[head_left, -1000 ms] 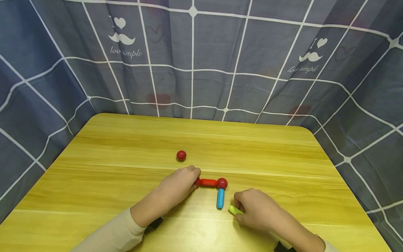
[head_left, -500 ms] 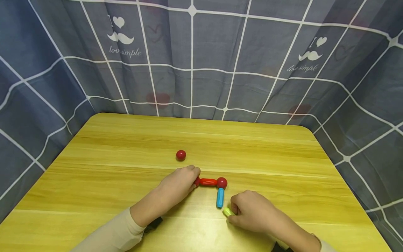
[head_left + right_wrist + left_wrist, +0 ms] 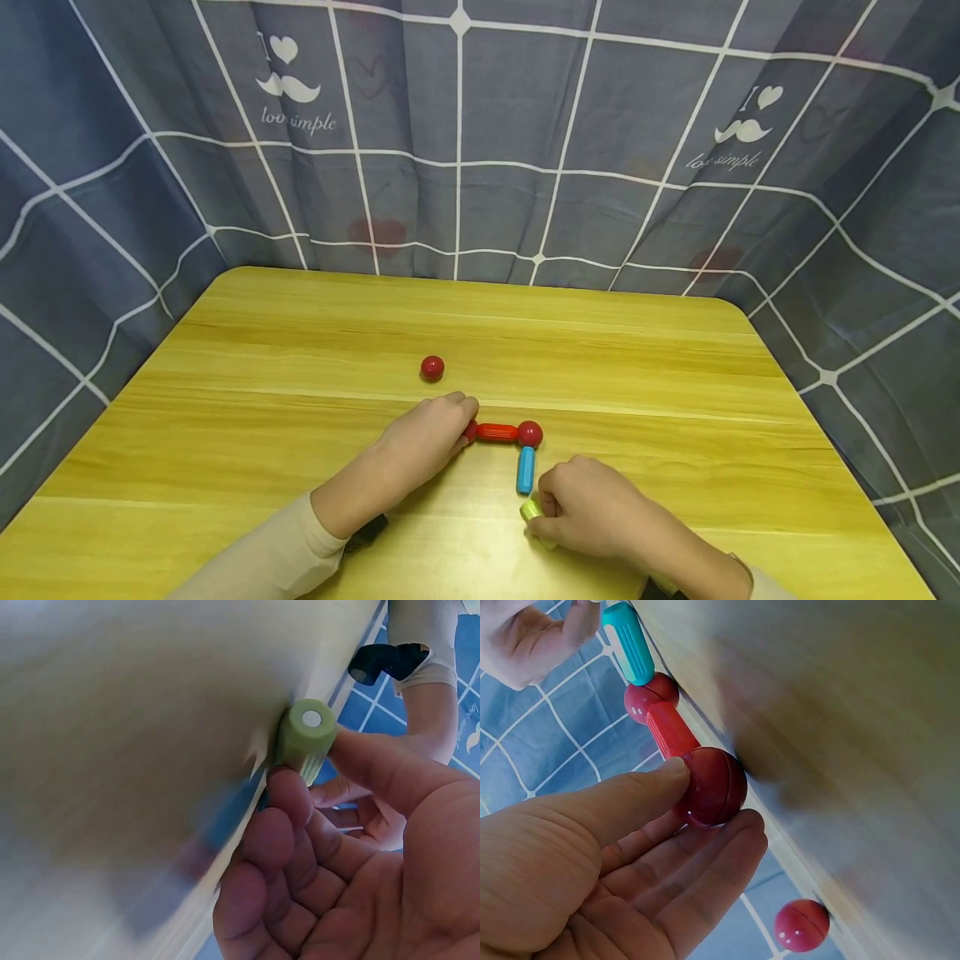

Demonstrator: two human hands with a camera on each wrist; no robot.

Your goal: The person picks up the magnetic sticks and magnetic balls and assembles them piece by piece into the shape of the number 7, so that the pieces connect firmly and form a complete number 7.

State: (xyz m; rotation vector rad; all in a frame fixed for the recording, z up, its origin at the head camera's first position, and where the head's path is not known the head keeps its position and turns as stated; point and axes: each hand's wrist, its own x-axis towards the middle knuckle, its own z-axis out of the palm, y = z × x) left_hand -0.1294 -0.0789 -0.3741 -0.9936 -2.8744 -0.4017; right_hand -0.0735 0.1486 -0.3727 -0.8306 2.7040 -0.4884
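Observation:
My left hand [image 3: 426,443] pinches a dark red ball [image 3: 714,787] between thumb and fingertips, down at the tabletop. A red ribbed rod [image 3: 497,432] joins that ball to a second red ball [image 3: 530,434]. From this second ball a blue rod [image 3: 526,471] points toward me, forming an L. My right hand [image 3: 592,507] pinches a yellow-green rod [image 3: 531,510] between thumb and fingers, low over the table just below the free end of the blue rod. A pale round disc shows in the end of the yellow-green rod [image 3: 306,739] in the right wrist view.
A loose red ball [image 3: 432,368] lies on the wooden table [image 3: 300,333] beyond my left hand. A grey-blue curtain [image 3: 495,125] with white lines hangs behind the table and along both sides.
My right hand has moved left with the yellow-green rod, bringing it beside the blue rod's end and turning it more upright in the head view. The left hand has stayed in place.

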